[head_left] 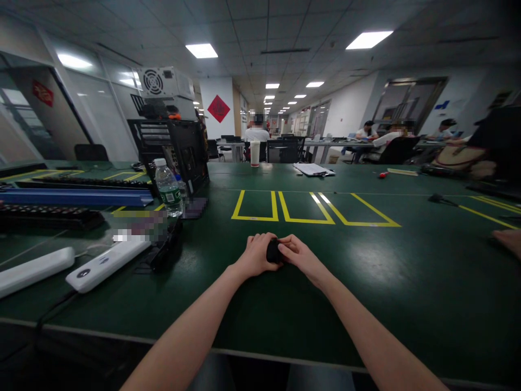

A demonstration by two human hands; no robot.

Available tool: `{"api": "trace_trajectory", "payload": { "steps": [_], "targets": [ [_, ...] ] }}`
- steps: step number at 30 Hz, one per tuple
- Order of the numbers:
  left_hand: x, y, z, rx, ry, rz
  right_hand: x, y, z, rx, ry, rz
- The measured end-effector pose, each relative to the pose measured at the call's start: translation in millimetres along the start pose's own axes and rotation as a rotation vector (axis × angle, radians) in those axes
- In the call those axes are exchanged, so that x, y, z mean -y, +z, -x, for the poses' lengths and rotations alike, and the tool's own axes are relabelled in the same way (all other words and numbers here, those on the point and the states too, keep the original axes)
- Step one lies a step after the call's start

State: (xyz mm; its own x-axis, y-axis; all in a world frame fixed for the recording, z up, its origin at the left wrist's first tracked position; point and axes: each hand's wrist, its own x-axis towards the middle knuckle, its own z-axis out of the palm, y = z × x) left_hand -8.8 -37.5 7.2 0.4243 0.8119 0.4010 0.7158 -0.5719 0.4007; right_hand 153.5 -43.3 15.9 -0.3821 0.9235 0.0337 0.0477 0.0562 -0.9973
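Between my two hands is a small black rounded object, its kind hidden by my fingers. My left hand is wrapped round its left side, fingers curled over it. From the right, my right hand pinches or presses its edge with thumb and fingertips. Both hands are low over the green table, just in front of the yellow tape outlines.
To the left stand a water bottle, a black computer case, white power strips and keyboards. A clipboard and white cup are at the back. Another person's hand shows at right.
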Motion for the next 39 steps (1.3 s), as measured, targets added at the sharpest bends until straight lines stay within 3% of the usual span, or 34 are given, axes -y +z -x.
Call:
{"api": "trace_trajectory", "payload": {
  "steps": [6, 13, 22, 29, 39],
  "targets": [
    [0.3, -2.6, 0.1, 0.017, 0.008, 0.026, -6.7, -1.9, -6.4, -0.026, 0.072, 0.040],
    [2.0, -1.5, -1.1, 0.024, -0.011, 0.022, 4.9, -1.8, 1.8, 0.105, 0.034, 0.005],
    [-1.9, -1.9, -2.0, 0.043, -0.046, 0.031, -8.6, -0.3, -4.0, -0.047, 0.025, 0.089],
    [4.0, 4.2, -3.5, 0.013, 0.002, 0.010, -5.2, -3.1, -1.3, 0.055, 0.004, -0.034],
    [2.2, 1.1, -4.0, 0.056, -0.031, 0.044, -10.9, -4.6, -5.9, -0.016, 0.058, 0.033]
  ]
}}
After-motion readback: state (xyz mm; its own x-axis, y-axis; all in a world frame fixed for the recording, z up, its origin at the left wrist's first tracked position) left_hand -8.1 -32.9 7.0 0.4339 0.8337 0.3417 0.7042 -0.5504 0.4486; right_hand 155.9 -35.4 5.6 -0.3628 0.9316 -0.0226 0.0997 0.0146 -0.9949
